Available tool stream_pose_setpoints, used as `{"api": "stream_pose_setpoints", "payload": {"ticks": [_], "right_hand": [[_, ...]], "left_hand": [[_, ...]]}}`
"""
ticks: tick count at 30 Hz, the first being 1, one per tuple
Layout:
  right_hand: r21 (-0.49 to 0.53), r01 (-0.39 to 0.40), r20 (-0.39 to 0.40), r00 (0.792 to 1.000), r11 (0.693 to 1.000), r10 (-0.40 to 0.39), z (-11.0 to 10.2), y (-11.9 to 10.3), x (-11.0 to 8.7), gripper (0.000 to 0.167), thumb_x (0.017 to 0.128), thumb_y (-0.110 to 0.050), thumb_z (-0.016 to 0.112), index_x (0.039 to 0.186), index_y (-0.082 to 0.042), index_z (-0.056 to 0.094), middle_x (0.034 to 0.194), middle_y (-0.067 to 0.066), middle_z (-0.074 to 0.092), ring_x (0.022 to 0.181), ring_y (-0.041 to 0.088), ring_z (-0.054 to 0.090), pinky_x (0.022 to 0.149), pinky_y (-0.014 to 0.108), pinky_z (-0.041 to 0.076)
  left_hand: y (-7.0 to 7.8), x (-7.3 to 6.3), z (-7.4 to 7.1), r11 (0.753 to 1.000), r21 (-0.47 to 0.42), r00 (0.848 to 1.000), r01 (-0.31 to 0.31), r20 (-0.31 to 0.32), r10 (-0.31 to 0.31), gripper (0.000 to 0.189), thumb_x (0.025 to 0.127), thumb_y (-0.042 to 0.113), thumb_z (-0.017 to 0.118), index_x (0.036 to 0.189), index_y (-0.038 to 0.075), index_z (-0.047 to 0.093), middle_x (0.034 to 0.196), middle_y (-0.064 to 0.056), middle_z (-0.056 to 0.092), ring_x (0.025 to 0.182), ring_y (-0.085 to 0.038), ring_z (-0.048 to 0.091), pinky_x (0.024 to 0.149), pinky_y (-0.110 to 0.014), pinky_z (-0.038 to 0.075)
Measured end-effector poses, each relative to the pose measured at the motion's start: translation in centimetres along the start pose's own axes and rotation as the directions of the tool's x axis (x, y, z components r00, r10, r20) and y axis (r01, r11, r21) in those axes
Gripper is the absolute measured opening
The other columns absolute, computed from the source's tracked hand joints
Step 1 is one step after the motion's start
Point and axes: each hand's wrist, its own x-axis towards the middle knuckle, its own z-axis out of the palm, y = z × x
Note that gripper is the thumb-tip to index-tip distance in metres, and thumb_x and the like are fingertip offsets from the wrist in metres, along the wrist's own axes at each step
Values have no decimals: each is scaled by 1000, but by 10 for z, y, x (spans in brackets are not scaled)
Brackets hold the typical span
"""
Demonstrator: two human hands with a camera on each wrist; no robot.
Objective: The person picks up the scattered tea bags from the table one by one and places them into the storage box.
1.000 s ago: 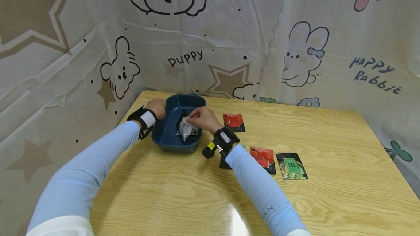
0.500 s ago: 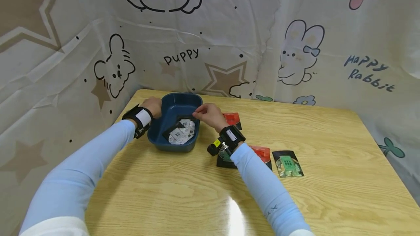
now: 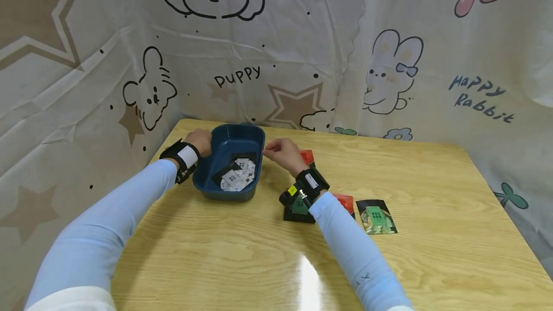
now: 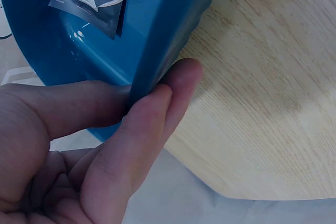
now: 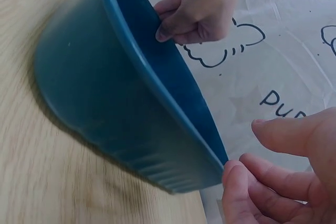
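A dark blue plastic basin (image 3: pixel 229 196) stands at the far left of the table. Inside it lie several flat packets (image 3: pixel 236 176), black with white labels, overlapping one another. My left hand (image 3: pixel 200 141) pinches the basin's left rim, thumb inside and fingers outside, as the left wrist view shows. At the opposite rim is my right hand (image 3: pixel 286 153), holding nothing. In the right wrist view its fingertips (image 5: pixel 235 174) are at the basin's far rim corner, with the thumb apart; whether they touch is hard to tell.
Right of the basin lie a red-and-black packet (image 3: pixel 307 158), a black packet with a green label (image 3: pixel 299 209), another red packet (image 3: pixel 345 201) partly under my right arm, and a green-labelled packet (image 3: pixel 377 217). A printed cloth (image 3: pixel 285 37) hangs behind the table (image 3: pixel 207 253).
My right hand has let go of a white-labelled packet, which now lies in the basin, and has moved right to the basin's right rim. My left hand stays on the left rim.
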Motion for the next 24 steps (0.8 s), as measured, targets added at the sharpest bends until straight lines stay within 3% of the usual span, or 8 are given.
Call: {"api": "stream_pose_setpoints", "payload": {"ticks": [7, 18, 24], "right_hand": [[-19, -41, -17, 999, 999, 41, -10, 10, -5, 23, 91, -18, 69, 105, 0, 69, 97, 13, 67, 87, 24, 63, 75, 32, 50], [-48, -40, -41, 998, 998, 38, -25, 29, -9, 26, 91, -18, 68, 107, 3, 68, 102, 16, 67, 89, 26, 64, 75, 33, 50], [-71, -87, -57, 995, 994, 83, -31, 38, -12, 27, 91, -19, 68, 108, 3, 68, 105, 16, 66, 89, 26, 63, 76, 34, 51]], "left_hand": [[1, -1, 0, 1000, -4, 1000, -3, -4, 3, 5, 87, -7, 55, 90, -6, 59, 84, -13, 54, 74, -26, 47, 66, -35, 41], [3, -6, -3, 1000, -6, 1000, -1, -15, 1, 8, 88, -6, 54, 94, -7, 59, 92, -18, 59, 78, -27, 50, 69, -37, 43], [2, -7, -1, 1000, -17, 1000, -12, -25, 11, 11, 87, -7, 54, 97, -9, 59, 98, -22, 61, 81, -29, 52, 73, -39, 45]]}}
